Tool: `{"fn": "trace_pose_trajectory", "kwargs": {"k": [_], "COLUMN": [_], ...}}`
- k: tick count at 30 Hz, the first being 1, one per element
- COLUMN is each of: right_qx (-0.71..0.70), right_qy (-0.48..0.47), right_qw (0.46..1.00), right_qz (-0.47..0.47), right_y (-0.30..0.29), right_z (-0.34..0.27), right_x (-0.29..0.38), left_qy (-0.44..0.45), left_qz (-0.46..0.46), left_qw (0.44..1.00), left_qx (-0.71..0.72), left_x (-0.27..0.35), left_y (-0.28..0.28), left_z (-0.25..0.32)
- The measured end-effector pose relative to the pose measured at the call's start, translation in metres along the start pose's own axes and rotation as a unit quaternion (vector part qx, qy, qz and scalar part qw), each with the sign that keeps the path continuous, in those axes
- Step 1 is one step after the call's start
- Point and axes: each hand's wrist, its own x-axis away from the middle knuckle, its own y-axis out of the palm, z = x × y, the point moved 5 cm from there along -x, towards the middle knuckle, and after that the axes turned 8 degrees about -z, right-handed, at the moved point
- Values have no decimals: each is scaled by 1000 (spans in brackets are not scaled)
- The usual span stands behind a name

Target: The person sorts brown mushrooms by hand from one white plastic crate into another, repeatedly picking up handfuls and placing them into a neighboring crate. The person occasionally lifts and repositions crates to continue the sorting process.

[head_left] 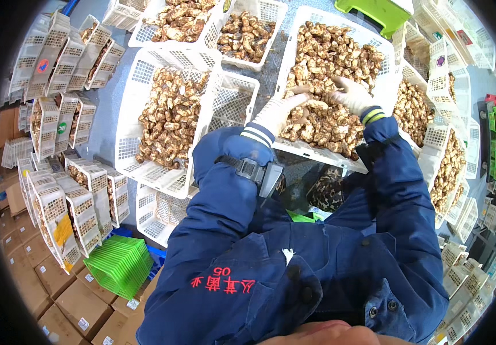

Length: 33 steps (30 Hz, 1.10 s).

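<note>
A large white plastic crate (293, 43) in front of me holds a heap of brown-and-cream mushrooms (321, 60). Both my hands wear pale gloves and reach into this heap. My left hand (286, 111) is at the heap's left side, its fingers bent among the mushrooms. Its fingertips are partly hidden, so a grip cannot be made out. My right hand (353, 95) lies over the right part, thumb and fingers spread towards the left. Whether it pinches a mushroom is unclear. A pale mushroom (317, 105) lies between the two hands.
On the left stands another white crate (127, 116) of mushrooms, with a smaller crate (252, 92) beside it. Filled crates (435, 138) crowd the right. Stacked white baskets (93, 177), green baskets (121, 265) and cardboard boxes (80, 302) stand left. A green stool (375, 13) is ahead.
</note>
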Motion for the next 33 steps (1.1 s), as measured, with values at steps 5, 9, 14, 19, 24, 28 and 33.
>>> {"fn": "trace_pose_trajectory", "kwargs": {"k": [5, 9, 14, 19, 24, 28, 33], "right_qx": [274, -114, -90, -256, 82, 242, 159], "right_qy": [101, 129, -125, -182, -45, 33, 52], "right_qw": [955, 985, 985, 950, 995, 959, 983], "right_qz": [-54, 22, 78, 4, -36, -144, -75], "right_y": [43, 33, 21, 21, 55, 127, 109], "right_z": [50, 39, -65, -108, -76, -45, -61], "right_x": [-21, -8, 30, 51, 93, 115, 111], "left_qy": [12, -29, -60, -15, 126, 248, 261], "left_qz": [56, 67, 103, 79, 84, 129, 208], "left_qw": [998, 997, 993, 997, 986, 941, 868], "left_qx": [25, -11, 16, 15, 69, 192, 369], "left_x": [3, 5, 6, 14, 38, 101, 174], "left_y": [-4, -4, 0, -1, -19, -54, -95], "left_z": [1, -2, -5, 0, 41, 71, 66]}}
